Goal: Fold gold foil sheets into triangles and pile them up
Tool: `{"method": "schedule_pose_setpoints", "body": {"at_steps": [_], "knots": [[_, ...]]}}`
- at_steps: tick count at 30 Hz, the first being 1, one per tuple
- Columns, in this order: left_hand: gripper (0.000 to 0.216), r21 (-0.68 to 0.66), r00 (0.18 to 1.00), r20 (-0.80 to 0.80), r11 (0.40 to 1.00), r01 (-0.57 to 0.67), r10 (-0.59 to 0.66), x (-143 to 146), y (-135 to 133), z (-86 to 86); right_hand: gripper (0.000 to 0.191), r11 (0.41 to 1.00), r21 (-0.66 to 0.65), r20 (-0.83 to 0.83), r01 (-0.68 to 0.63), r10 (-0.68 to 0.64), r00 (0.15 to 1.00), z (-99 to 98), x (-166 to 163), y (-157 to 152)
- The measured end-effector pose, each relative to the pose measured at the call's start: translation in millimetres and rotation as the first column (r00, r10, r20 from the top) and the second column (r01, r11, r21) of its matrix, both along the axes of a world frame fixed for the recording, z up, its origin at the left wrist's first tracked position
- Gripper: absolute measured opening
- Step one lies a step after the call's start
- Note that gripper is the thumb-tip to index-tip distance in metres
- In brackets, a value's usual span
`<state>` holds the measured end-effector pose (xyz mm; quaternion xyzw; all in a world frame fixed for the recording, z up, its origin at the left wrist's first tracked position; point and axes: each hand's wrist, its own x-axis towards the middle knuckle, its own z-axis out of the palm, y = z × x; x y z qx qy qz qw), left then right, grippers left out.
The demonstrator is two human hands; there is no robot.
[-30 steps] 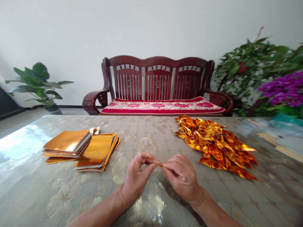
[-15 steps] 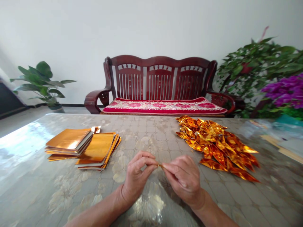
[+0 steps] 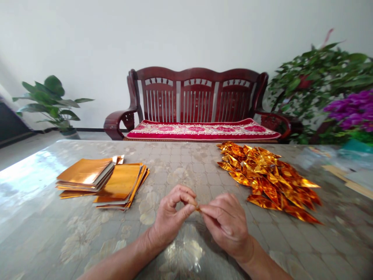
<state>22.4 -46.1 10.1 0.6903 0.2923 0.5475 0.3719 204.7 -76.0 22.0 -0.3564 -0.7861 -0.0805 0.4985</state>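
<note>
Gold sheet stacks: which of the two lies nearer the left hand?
The right stack, which lies between the left stack and the left hand.

Bright, soft light is filling the room, and white glare is washing over the left edge of the table (image 3: pixel 32 167). The paper stack (image 3: pixel 83 171) nearest that edge is throwing back a bright spot. A soft shadow is lying beneath the right hand (image 3: pixel 227 221). Beyond the far right corner, purple flowers (image 3: pixel 352 111) are looking blurred and stretched.
</note>
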Motion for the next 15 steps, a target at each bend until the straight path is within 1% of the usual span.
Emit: {"method": "schedule_pose_setpoints", "body": {"at_steps": [4,7,11,15], "knots": [[0.013,0.048,0.997,-0.008,0.996,-0.082,0.082,2.0,-3.0,0.8,0.014,0.999,-0.037,-0.028,0.001,-0.002,1.000,-0.5,-1.8,0.5],[0.013,0.146,0.990,-0.073,0.983,-0.109,0.121,2.4,-6.0,2.0,0.012,0.998,-0.066,-0.037,0.005,-0.007,0.999,-0.9,-2.5,0.6],[0.016,0.259,0.980,-0.136,0.960,-0.105,0.144,1.2,-9.4,4.4,0.011,0.995,-0.099,-0.051,0.005,-0.010,0.999,-1.0,-3.2,-0.1],[0.015,0.284,0.977,-0.170,0.956,-0.073,0.126,-1.1,-11.2,4.2,0.011,0.991,-0.132,-0.081,-0.001,-0.010,0.997,-1.4,-4.8,-1.3]]}}
